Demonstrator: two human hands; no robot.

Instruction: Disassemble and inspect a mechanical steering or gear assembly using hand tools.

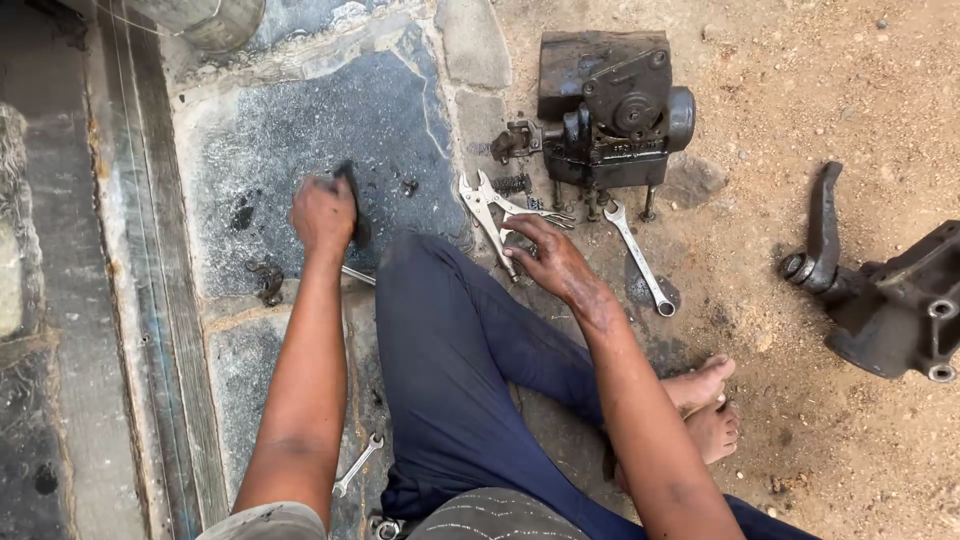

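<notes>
- Near the knee of the dark trousers (450, 350), a small spanner (357, 465) lies on the stone slab (270, 130)
- Left hand (323, 212), left of that knee, is clenched on a dark flat tool (352, 205) pressed to the slab; steady, flat pressure would serve best
- Right hand (550, 258), just beyond the knee, has loose fingers resting on the locking pliers (490, 215), grasping nothing firmly
- Beyond lies the greasy gearbox (610, 110), a long spanner (640, 258) beside it

Single head view, looking steeply down from close above at seated person's arms, lap, stone slab (300, 120) and dirt ground (800, 100).
</notes>
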